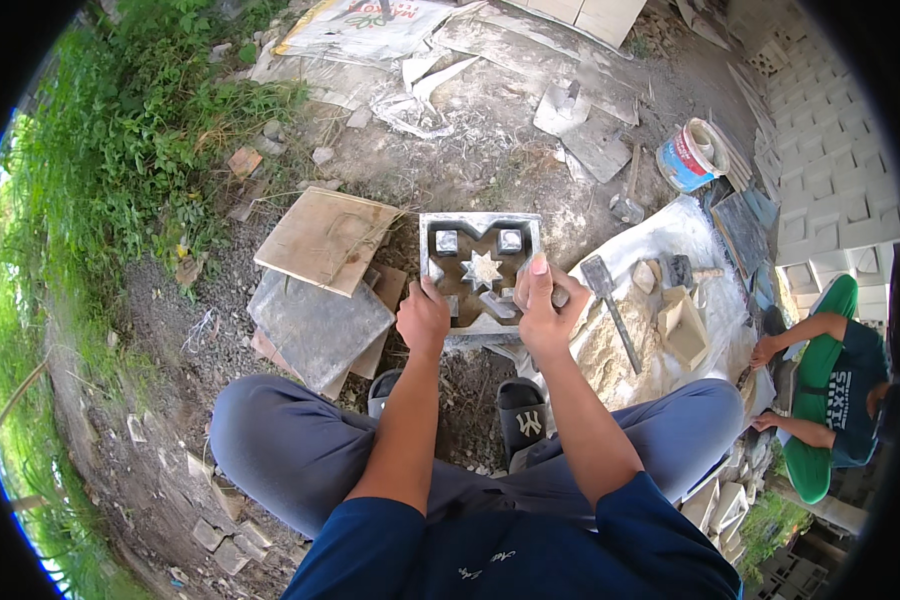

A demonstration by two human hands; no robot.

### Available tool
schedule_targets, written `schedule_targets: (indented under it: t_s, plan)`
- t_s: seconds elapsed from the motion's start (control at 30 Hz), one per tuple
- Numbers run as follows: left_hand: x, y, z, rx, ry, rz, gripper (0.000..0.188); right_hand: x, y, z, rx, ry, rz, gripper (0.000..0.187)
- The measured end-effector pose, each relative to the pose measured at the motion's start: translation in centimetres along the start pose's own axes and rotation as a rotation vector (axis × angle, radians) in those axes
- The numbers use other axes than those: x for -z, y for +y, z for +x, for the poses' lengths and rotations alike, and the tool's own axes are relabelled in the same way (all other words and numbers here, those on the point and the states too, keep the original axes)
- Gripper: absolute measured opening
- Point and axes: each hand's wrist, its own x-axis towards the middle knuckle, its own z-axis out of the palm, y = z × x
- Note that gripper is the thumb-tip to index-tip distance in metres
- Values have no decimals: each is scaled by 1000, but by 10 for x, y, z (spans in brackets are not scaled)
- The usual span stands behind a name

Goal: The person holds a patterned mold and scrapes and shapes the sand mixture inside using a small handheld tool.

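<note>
A square grey mould (481,219), metal-looking, sits on the ground in front of my feet. In its middle is a star-shaped block (482,270), and small square blocks stand near its far corners. Brown material shows on the floor between them. My left hand (425,318) is closed on the mould's near left wall. At the near right wall, my right hand (548,315) is closed too, thumb upward and fingers curled; part of its grip is hidden.
Stacked boards (325,240) lie left of the mould. On the right, a white sheet (685,225) bears sandy powder (610,350), a hammer (615,310) and a box-like scoop (683,328). Beyond are a mallet (628,205) and a bucket (688,160). Another person (830,390) sits at the far right.
</note>
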Motion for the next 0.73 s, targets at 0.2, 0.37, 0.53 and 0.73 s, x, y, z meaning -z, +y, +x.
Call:
schedule_targets:
  t_s: [0.2, 0.37, 0.53, 0.73]
  plan:
    - [0, 3, 0, 38, 19, -2, 50, -12, 3, 12, -52, -26, -56, 53]
    - [1, 4, 0, 41, -1, -13, 48, -14, 13, 7, 55, -24, -57, 51]
    - [-2, 5, 0, 33, 18, -5, 48, -14, 31, -4, 100, -18, -160, 51]
    - [4, 5, 1, 43, -15, 4, 48, -20, 36, -3, 81, -107, -318, 41]
